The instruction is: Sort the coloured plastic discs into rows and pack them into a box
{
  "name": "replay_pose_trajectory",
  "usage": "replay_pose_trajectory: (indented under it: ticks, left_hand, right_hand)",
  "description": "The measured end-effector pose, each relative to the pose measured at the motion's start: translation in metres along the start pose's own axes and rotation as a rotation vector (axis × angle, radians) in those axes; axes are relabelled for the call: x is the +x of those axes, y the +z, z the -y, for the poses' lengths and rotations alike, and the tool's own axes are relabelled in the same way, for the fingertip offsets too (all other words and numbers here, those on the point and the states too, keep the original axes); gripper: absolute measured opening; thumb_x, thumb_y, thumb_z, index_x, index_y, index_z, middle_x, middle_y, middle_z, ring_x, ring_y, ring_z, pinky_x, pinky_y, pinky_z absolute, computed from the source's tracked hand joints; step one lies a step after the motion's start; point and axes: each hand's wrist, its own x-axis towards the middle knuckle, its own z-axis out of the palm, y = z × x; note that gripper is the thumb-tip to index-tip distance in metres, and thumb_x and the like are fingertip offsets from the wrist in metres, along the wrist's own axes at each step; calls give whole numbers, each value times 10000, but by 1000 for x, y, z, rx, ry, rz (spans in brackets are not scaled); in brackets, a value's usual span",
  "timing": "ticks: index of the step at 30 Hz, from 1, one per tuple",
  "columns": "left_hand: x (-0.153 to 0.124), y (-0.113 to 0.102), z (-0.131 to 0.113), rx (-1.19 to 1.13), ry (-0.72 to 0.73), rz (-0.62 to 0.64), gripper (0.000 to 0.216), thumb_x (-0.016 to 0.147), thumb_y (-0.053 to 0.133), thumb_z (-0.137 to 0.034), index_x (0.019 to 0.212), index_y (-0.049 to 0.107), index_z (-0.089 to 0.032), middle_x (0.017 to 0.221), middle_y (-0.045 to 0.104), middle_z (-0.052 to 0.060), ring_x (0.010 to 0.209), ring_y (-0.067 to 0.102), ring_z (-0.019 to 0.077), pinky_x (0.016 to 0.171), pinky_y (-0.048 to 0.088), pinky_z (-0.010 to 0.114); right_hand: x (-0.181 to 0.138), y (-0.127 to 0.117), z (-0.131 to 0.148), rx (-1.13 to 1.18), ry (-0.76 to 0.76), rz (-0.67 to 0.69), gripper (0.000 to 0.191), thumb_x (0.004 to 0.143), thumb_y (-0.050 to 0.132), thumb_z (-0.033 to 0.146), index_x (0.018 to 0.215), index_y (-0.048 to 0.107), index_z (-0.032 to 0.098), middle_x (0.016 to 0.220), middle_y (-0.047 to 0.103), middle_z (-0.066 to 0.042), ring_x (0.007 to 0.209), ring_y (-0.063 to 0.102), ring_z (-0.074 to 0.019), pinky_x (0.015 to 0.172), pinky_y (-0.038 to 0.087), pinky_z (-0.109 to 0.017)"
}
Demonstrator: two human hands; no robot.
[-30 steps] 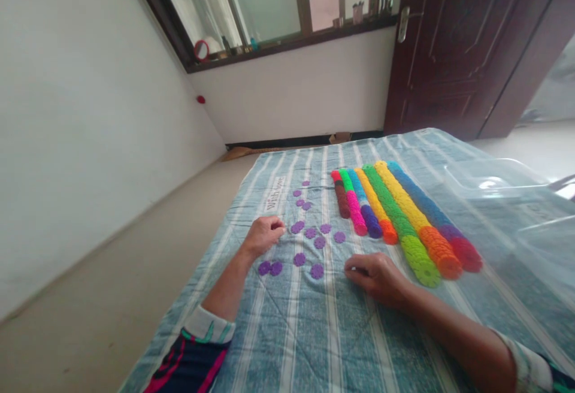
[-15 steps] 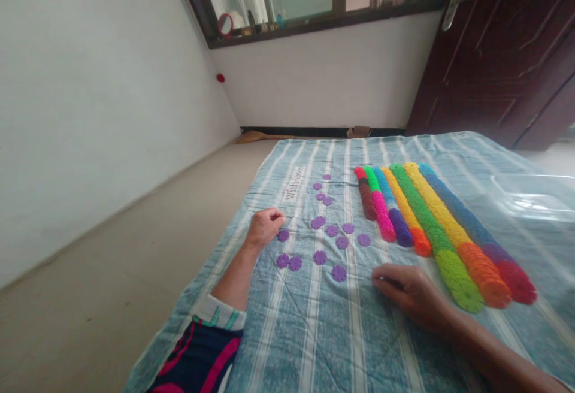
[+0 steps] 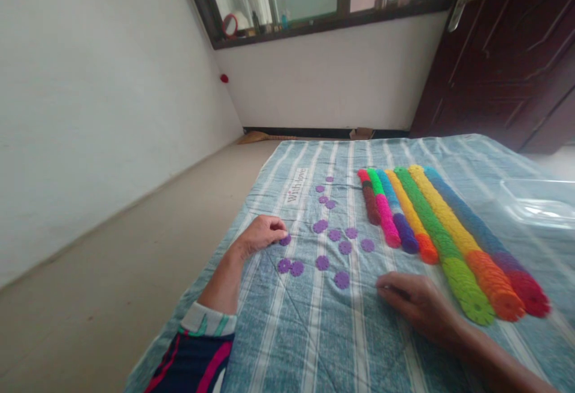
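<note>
- A creased, quilted blue-grey cloth (image 3: pixel 314 345) with pale stripes stretches toward a white wall (image 3: pixel 332 75), a dark panelled door (image 3: pixel 507 45) to the right
- Flat, scallop-edged purple discs (image 3: pixel 345 248) lie scattered between the hands; ridged multicoloured rolls (image 3: pixel 433 225) lie side by side, near a clear container (image 3: pixel 543 210)
- Left hand (image 3: pixel 265 232) touches one purple disc; cannot tell whether it grips it
- Right hand (image 3: pixel 415 303) is curled, fingertips together

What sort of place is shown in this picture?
Probably a room in a home: a striped cloth reading "With love", a round red-framed mirror on the windowsill, and a panelled door suggest it.
</note>
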Motion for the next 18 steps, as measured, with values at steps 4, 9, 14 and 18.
replay_pose_trajectory:
  ticks: [4, 9, 14, 18]
  left_hand:
    - [-1, -4, 1, 21, 1, 87, 231, 565, 678, -301, 723, 661, -134, 601, 581, -29, 563, 481, 99, 549, 360, 216]
    - [1, 0, 2, 71, 1, 57, 207, 552, 675, -256, 716, 655, -133, 611, 575, -30, 585, 487, 102, 551, 359, 212]
    - [-2, 0, -5, 50, 2, 51, 133, 556, 665, -211, 649, 611, -132, 564, 551, -42, 533, 465, 82, 514, 341, 203]
    - [-12, -6, -13, -84, -41, 163, 136, 568, 670, -214, 646, 596, -131, 509, 532, -46, 472, 457, 76, 478, 347, 207]
  right_hand:
    - [-1, 0, 0, 11, -6, -16, 273, 919, 441, 330, 795, 641, 191, 693, 636, -12, 632, 578, -151, 591, 419, -247]
    - [-1, -1, 0, 20, -21, -28, 272, 914, 449, 340, 789, 643, 195, 658, 617, -4, 602, 567, -146, 573, 422, -244]
    - [-2, 1, -5, 18, -23, -35, 276, 917, 449, 348, 808, 652, 196, 683, 638, -12, 617, 581, -154, 580, 431, -251]
    - [-3, 2, -7, 8, -14, -29, 282, 917, 456, 363, 823, 661, 192, 690, 644, -15, 618, 586, -157, 571, 427, -253]
